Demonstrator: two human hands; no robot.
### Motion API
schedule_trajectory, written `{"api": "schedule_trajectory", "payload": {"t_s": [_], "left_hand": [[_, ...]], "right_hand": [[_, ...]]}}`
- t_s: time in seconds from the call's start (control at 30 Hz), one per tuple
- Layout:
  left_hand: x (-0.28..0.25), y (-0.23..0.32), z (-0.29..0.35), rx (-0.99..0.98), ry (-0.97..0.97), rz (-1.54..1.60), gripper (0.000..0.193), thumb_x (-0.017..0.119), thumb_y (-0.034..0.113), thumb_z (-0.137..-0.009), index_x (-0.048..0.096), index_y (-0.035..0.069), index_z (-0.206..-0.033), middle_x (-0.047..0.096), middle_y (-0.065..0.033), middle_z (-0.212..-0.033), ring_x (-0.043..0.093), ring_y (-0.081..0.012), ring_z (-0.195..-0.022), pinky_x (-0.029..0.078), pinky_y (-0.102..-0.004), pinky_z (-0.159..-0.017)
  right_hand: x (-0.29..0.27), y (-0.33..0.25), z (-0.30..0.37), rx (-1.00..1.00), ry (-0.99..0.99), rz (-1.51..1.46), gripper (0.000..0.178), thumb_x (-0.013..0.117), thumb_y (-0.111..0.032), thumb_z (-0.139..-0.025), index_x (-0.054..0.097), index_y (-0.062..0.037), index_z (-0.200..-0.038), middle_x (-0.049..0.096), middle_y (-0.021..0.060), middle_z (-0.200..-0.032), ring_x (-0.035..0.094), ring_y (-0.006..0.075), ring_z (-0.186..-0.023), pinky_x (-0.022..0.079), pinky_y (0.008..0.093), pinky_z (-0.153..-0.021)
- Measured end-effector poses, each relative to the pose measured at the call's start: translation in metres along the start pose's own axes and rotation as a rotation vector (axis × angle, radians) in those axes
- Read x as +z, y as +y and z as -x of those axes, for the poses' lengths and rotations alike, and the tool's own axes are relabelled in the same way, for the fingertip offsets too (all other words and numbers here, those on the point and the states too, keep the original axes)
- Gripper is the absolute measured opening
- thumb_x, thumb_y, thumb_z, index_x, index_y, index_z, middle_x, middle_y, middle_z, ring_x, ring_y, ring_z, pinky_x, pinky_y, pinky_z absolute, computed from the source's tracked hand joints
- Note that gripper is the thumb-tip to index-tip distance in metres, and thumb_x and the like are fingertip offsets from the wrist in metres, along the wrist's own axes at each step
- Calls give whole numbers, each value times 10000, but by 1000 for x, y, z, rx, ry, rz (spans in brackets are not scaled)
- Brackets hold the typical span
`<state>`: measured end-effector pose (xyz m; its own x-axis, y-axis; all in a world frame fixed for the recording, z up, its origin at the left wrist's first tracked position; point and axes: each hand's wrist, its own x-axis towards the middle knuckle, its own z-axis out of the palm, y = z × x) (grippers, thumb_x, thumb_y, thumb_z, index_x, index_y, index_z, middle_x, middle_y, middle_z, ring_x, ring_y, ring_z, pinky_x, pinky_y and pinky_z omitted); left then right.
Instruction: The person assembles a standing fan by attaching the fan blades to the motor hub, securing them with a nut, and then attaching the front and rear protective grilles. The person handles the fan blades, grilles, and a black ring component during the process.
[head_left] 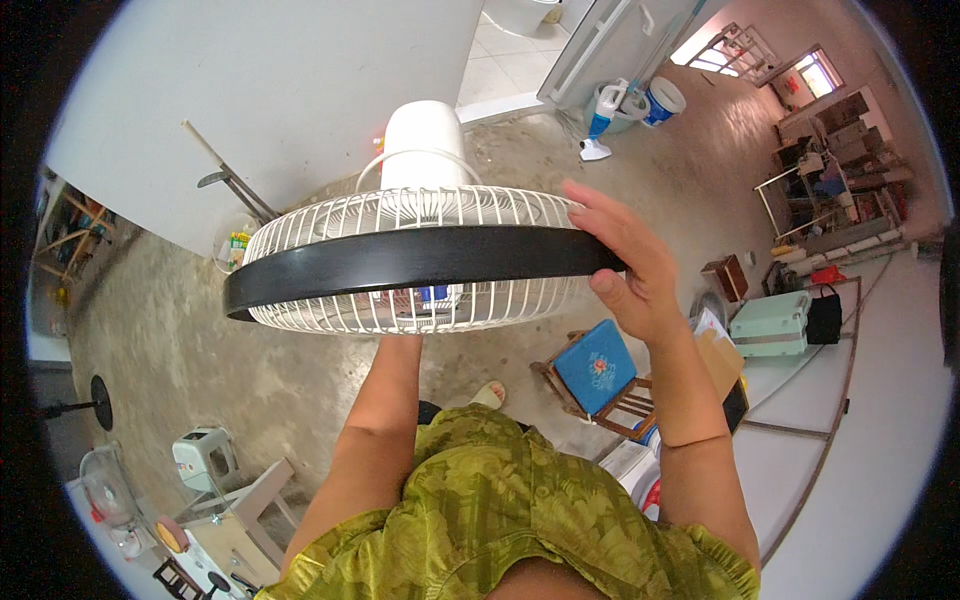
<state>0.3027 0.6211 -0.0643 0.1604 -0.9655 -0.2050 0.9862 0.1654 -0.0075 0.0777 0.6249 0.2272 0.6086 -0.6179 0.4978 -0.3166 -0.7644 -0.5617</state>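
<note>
An electric fan (420, 262) with white wire guards and a wide black rim band stands upright before me. Its white motor housing (425, 145) points away from me. At the rim's right end, my right hand (640, 265) holds the edge, thumb on the near side and fingers over the far side. My left forearm (380, 420) reaches up beneath the fan, where the guard hides the left hand and its fingers. Something small and blue (435, 292) shows through the wires near the middle.
A wooden chair with a blue seat (597, 368) stands to my right, near a pale green case (770, 323). Far right are a handheld vacuum (603, 125) and buckets (664, 100). A white appliance (204, 458) is on the concrete floor at left. A pale wall rises ahead.
</note>
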Motion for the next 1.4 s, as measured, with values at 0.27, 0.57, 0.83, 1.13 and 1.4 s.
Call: {"api": "schedule_trajectory", "payload": {"t_s": [0.27, 0.57, 0.83, 1.13, 1.4], "left_hand": [[4, 2, 3, 3, 8, -22, 581, 318, 482, -937, 440, 67, -1326, 496, -146, -1306, 494, -331, -1183, 427, -475, -991], [4, 4, 6, 13, 9, -4, 569, 328, 469, -941, 445, 62, -1321, 503, -146, -1299, 496, -329, -1180, 427, -471, -992], [5, 6, 11, 25, 16, 9, 558, 337, 458, -944, 450, 58, -1316, 509, -145, -1292, 497, -327, -1178, 428, -467, -992], [9, 5, 12, 53, 17, 31, 546, 348, 446, -947, 455, 53, -1311, 515, -144, -1284, 499, -325, -1176, 428, -462, -993], [13, 12, 33, 142, 55, 80, 536, 357, 435, -950, 459, 49, -1307, 521, -144, -1278, 501, -323, -1174, 428, -458, -993]], "right_hand": [[9, 2, 0, -19, 0, -5, 524, 480, -460, -902, 529, -68, -1247, 509, 158, -1291, 503, 328, -1156, 366, 386, -981], [9, 3, 0, -1, -20, -33, 526, 514, -445, -873, 534, -69, -1241, 512, 159, -1290, 496, 325, -1168, 363, 396, -985], [10, -8, 1, -24, -49, 121, 897, 707, -611, -623, 454, -87, -1306, 454, 158, -1349, 471, 359, -1200, 376, 426, -978], [11, -7, -1, 46, -94, 77, 967, 901, -230, -448, 458, -99, -1297, 500, 134, -1285, 495, 318, -1179, 403, 398, -984], [17, 0, -1, 25, -13, 190, 941, 895, -179, -432, 487, -87, -1275, 533, 139, -1248, 526, 301, -1127, 423, 380, -956]]}}
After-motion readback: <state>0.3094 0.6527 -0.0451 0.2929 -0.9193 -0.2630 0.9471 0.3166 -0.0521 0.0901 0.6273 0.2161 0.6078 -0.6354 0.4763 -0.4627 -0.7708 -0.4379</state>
